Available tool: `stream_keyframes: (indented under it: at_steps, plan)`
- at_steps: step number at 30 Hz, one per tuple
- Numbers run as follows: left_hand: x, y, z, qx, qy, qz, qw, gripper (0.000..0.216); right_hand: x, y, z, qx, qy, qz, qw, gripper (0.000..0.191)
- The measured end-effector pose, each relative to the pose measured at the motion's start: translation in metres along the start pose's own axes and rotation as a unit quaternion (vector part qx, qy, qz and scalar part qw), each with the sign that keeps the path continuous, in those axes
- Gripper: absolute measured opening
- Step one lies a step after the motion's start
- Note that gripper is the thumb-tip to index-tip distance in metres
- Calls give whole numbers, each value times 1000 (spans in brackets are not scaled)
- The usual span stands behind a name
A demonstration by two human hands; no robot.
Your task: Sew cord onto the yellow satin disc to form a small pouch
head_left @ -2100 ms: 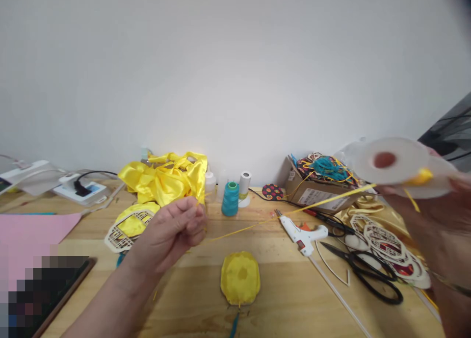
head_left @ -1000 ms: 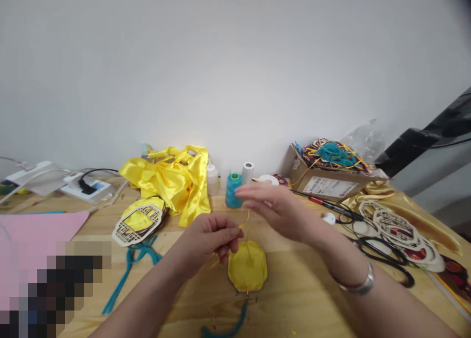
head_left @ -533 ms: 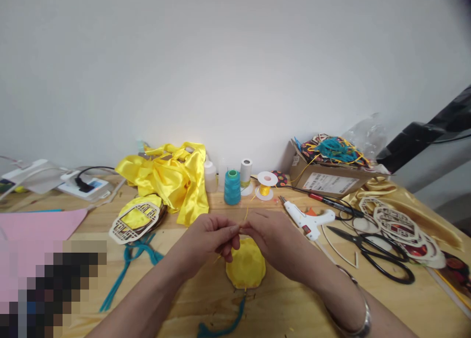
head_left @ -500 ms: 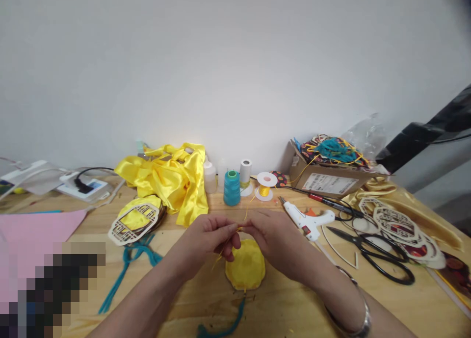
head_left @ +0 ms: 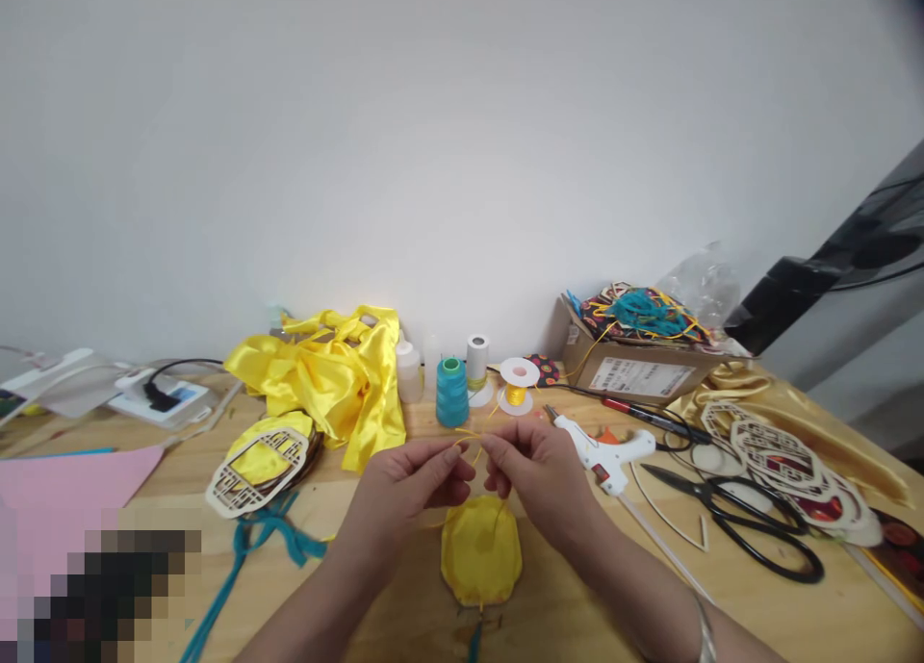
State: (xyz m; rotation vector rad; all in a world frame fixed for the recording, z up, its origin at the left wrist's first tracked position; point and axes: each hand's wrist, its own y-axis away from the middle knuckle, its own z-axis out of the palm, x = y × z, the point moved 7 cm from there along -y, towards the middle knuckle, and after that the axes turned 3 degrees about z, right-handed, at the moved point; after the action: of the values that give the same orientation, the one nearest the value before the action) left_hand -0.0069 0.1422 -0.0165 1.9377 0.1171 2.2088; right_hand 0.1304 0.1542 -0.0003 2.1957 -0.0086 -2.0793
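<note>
My left hand (head_left: 423, 480) pinches a thin yellow cord (head_left: 471, 434) between thumb and forefinger. Close beside it, my right hand (head_left: 530, 466) grips the same cord, which forms a small loop between my fingertips. Just below both hands lies a yellow satin-covered piece (head_left: 480, 557) with scalloped edges, flat on the wooden table (head_left: 404, 624). A teal tassel (head_left: 474, 641) hangs from its lower end, cut off by the frame edge. Behind my hands stands a white spool of yellow cord (head_left: 517, 392).
Around my hands are a teal thread cone (head_left: 452, 394), a white glue gun (head_left: 606, 451), black scissors (head_left: 757, 519), yellow satin (head_left: 324, 384), fretwork wooden pieces (head_left: 260, 471) and teal tassel strands (head_left: 270, 533). A cardboard box (head_left: 635, 369) stands at the back right.
My hands have moved slightly apart, and a loop of the cord now shows between the fingertips. The whole view has shifted a little, so the table things sit lower.
</note>
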Motion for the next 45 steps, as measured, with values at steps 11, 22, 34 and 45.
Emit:
stream_keyframes:
  at_steps: [11, 22, 34, 45]
  plan:
    - [19, 5, -9, 99, -153, 79, 980, 27, 7, 1, 2, -2, -127, 59, 990, 24]
    - [22, 3, -4, 71, -179, 143, 971, 11, 9, -1, 4, -7, -124, 62, 990, 25]
    - [-2, -1, -5, 42, -73, 44, 995, 20, 12, 6, 18, -43, -106, 67, 991, 28]
    - [-13, -3, 6, -15, 97, -8, 995, 18, 12, 8, 22, -53, -104, 80, 990, 28]
